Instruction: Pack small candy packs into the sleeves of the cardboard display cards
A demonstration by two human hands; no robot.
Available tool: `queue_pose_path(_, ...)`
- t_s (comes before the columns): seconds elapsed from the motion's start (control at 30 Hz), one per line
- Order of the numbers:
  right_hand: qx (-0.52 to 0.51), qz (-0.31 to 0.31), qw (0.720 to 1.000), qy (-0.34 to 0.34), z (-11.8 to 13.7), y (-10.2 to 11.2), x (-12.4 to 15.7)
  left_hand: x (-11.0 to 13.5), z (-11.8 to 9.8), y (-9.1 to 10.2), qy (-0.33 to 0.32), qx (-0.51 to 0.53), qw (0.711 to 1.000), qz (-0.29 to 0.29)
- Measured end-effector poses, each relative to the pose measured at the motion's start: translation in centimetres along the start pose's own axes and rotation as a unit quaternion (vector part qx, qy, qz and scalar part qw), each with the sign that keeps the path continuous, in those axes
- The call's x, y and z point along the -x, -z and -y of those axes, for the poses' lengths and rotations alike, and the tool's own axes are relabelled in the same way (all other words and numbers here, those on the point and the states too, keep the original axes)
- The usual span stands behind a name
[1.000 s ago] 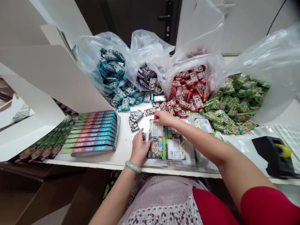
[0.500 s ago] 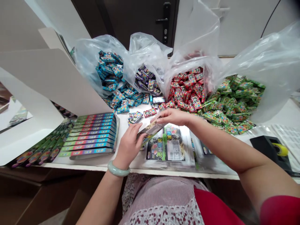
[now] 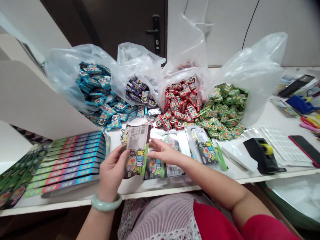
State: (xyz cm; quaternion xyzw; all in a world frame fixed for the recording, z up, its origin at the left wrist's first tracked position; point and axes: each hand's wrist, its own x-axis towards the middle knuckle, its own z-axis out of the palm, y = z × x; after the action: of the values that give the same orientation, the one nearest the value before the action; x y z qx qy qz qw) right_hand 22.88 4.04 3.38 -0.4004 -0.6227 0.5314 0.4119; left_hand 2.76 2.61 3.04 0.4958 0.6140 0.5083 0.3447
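Note:
My left hand point(image 3: 112, 170), with a pale green bangle at the wrist, grips the left edge of a flat printed candy packet point(image 3: 136, 163). The packet is dark with a green stripe, colourful lettering and a pale printed panel, and it is held tilted above the table. My right hand point(image 3: 165, 151) is at the packet's right edge, thumb and fingers apart; whether its fingertips touch the edge is hard to tell. Under the right hand lies a stack of similar packets point(image 3: 175, 170). Another stack of packets point(image 3: 206, 150) lies to its right.
Clear plastic bags hold blue sweets point(image 3: 95, 83), purple sweets point(image 3: 137, 88), red sweets point(image 3: 182, 100) and green sweets point(image 3: 227, 106), spilling forward. A row of colourful boxes point(image 3: 70, 160) stands left. On the right are a tape dispenser point(image 3: 262, 156) and a phone point(image 3: 305, 150).
The view has shifted right. The packet, earlier tilted edge-on between both hands, now shows its printed face in my left hand. My right hand has moved down to its right edge, fingers apart.

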Motion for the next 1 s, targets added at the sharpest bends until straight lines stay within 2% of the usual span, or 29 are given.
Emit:
queue_pose_path(0.07,-0.114,0.064,0.990,-0.048,-1.2,-0.4,0.3,0.3,-0.3,-0.9,0.073,0.101,0.991,0.043)
queue_pose_path(0.1,-0.146,0.063,0.985,-0.060,-1.6,-0.5,0.3,0.5,-0.5,-1.3,0.108,0.156,0.980,0.064)
queue_pose_path(0.17,-0.169,0.020,0.983,-0.074,-2.1,-0.2,0.2,0.8,-0.9,-2.0,0.159,0.241,0.952,0.101)
queue_pose_path(0.27,-0.176,-0.066,0.978,-0.091,-2.3,0.6,0.3,1.6,-0.9,-2.3,0.156,0.236,0.943,0.172)
queue_pose_path(0.37,-0.180,-0.088,0.975,-0.101,-2.6,1.2,1.2,3.0,0.1,-2.0,0.136,0.179,0.944,0.242)
queue_pose_path(0.47,-0.177,-0.055,0.974,-0.127,-2.9,1.4,2.3,4.1,1.6,-1.8,0.165,0.223,0.930,0.242)
queue_pose_path(0.57,-0.155,-0.043,0.976,-0.147,-3.2,1.3,3.3,3.9,2.0,-2.1,0.199,0.258,0.913,0.244)
queue_pose_path(0.63,-0.127,-0.025,0.981,-0.144,-3.3,1.2,3.9,3.1,1.4,-2.5,0.187,0.264,0.919,0.226)
queue_pose_path(0.73,-0.105,0.006,0.984,-0.142,-3.3,1.0,5.1,2.0,-0.3,-3.5,0.141,0.298,0.930,0.163)
queue_pose_path(0.83,-0.100,0.025,0.986,-0.135,-3.1,0.9,6.7,2.0,-1.2,-4.3,0.130,0.345,0.923,0.111)
queue_pose_path(0.9,-0.066,0.028,0.989,-0.129,-3.0,0.9,7.9,2.7,-1.0,-4.6,0.153,0.368,0.911,0.110)
queue_pose_path(1.0,-0.001,0.000,0.992,-0.128,-2.5,1.3,9.2,4.0,-0.3,-4.7,0.193,0.387,0.890,0.145)
